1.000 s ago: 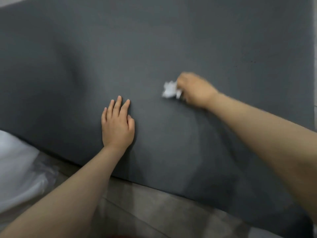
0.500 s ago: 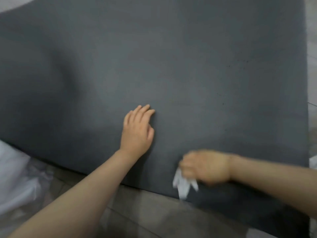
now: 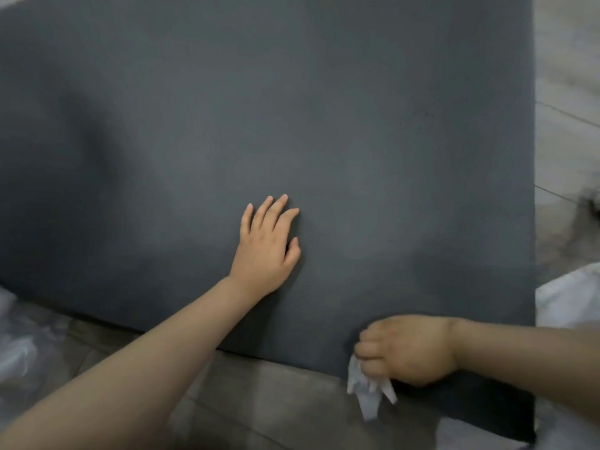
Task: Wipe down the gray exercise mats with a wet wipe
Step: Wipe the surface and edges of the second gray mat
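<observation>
A large gray exercise mat (image 3: 292,125) fills most of the frame, from the upper left across to a straight edge near the right side, its near edge running diagonally from the lower left toward the lower right. The left hand (image 3: 264,250) lies palm down on the mat just below the centre of the frame, fingers straight and slightly spread, the thumb tucked close beside the palm; its forearm reaches in from the lower left corner. The right hand (image 3: 407,349) sits at the mat's near edge in the lower right, fingers curled into a fist around a white wet wipe (image 3: 367,393) (crumpled, and somewhat blurred), whose loose ends hang out below the knuckles and over the edge of the mat onto the floor (image 3: 259,401). The floor is tiled in a brownish gray along the bottom of the frame and paler at the upper right. Crinkled clear plastic (image 3: 19,345) lies at the lower left, and something white (image 3: 571,297), which I cannot identify, shows at the right edge beside the mat
</observation>
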